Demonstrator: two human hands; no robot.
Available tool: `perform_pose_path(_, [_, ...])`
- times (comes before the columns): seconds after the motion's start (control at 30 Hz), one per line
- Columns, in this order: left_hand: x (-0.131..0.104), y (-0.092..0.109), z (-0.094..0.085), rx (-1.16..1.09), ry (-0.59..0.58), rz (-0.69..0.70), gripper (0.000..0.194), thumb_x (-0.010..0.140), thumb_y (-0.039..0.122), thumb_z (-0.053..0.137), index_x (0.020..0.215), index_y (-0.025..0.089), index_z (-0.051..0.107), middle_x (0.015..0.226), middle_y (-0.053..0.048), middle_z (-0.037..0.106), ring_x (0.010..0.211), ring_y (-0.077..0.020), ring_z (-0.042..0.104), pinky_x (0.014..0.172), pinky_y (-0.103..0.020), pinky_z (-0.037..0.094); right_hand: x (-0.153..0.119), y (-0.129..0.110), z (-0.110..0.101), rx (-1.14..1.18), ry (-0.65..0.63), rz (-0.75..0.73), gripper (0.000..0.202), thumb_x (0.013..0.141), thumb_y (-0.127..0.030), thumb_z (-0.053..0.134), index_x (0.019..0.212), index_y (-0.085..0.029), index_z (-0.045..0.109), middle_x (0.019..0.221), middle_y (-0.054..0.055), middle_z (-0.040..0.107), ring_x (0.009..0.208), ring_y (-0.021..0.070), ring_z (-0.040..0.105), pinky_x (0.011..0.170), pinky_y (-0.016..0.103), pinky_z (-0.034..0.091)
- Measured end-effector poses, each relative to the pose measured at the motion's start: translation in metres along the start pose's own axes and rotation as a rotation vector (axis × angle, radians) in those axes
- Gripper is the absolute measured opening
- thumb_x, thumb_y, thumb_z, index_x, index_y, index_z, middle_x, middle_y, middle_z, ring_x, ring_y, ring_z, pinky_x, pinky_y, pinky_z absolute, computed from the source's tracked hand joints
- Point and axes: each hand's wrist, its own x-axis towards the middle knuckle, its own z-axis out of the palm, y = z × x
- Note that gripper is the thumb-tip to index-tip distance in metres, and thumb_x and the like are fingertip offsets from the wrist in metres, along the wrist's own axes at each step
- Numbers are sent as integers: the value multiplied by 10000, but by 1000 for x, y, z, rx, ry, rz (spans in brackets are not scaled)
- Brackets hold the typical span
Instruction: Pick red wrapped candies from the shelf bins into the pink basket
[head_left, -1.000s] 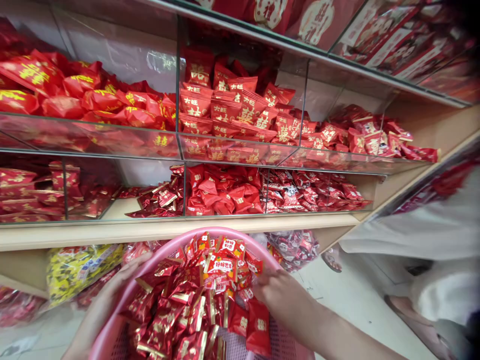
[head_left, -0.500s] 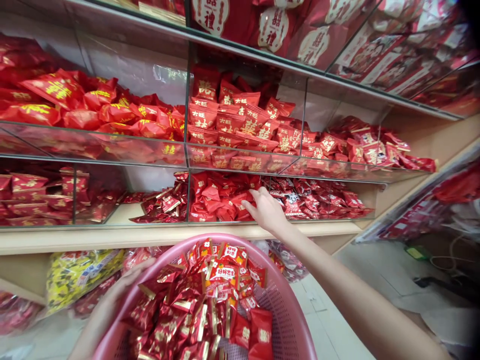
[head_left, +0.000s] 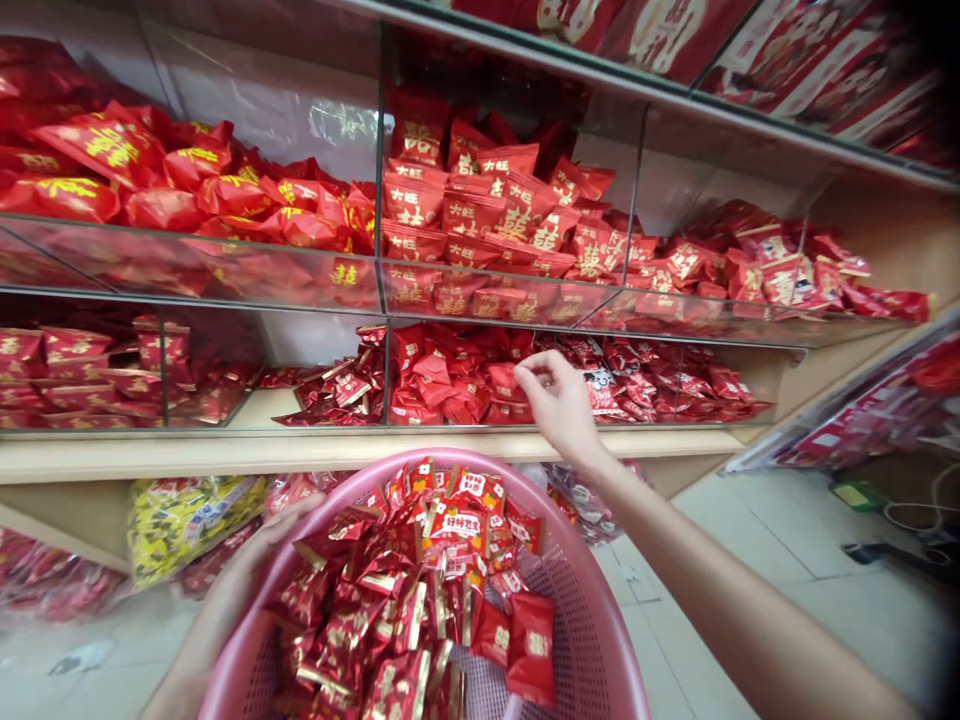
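Observation:
My left hand [head_left: 262, 545] grips the left rim of a pink plastic basket [head_left: 607, 610], its fingers lying over the edge. Inside the basket lie several red candy packets [head_left: 394, 620], many with gold ends, and a few orange-and-white printed ones [head_left: 457, 522] toward the far side. My right hand [head_left: 559, 400] reaches to the lower shelf with thumb and index finger pinched together. Its fingertips are beside the small red packets [head_left: 450, 385] in the middle compartment. Whether a packet is between them cannot be made out.
Glass-fronted shelves [head_left: 300, 275] with dividers hold more red packets above and to both sides. The wooden shelf edge [head_left: 180, 452] runs just beyond the basket. Under it lies a yellow bag [head_left: 191, 525]. A green item [head_left: 857, 495] rests on the tiled floor at right.
My right hand's thumb and index finger have closed from apart to a pinch at the middle compartment. The camera view has shifted slightly; the left hand stays on the basket.

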Motion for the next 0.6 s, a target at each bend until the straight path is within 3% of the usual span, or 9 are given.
perform_pose_path(0.13, [7, -7, -15, -38, -135, -19, 282, 709, 377, 533, 884, 229, 696, 1186, -1, 600, 1211, -276, 406, 1033, -355, 292, -25, -12, -34, 257, 12, 24, 108, 846, -291, 460, 845, -191, 500, 804, 18, 551, 706, 134, 514, 643, 261, 413])
perform_pose_path(0.3, [18, -11, -29, -47, -317, -59, 278, 740, 381, 543, 960, 273, 675, 1287, 47, 516, 1281, -206, 313, 1081, -309, 196, -64, -21, -59, 486, -229, 190, 117, 838, -328, 494, 829, -211, 489, 798, 4, 523, 730, 135, 490, 663, 262, 405])
perform_pose_path(0.43, [10, -6, -25, -60, -271, -49, 283, 700, 367, 576, 937, 258, 688, 1259, 42, 545, 1292, -222, 291, 1067, -308, 239, -83, -21, -57, 604, -380, 362, 150, 841, -365, 485, 821, -219, 457, 689, -34, 465, 613, 109, 424, 561, 227, 367])
perform_pose_path(0.6, [2, -1, -17, -96, -191, -70, 288, 693, 369, 564, 903, 228, 702, 1213, -2, 584, 1243, -263, 373, 1064, -377, 248, -93, -23, -46, 708, -452, 449, 199, 830, -394, 500, 794, -204, 455, 690, -35, 464, 616, 104, 420, 569, 229, 366])
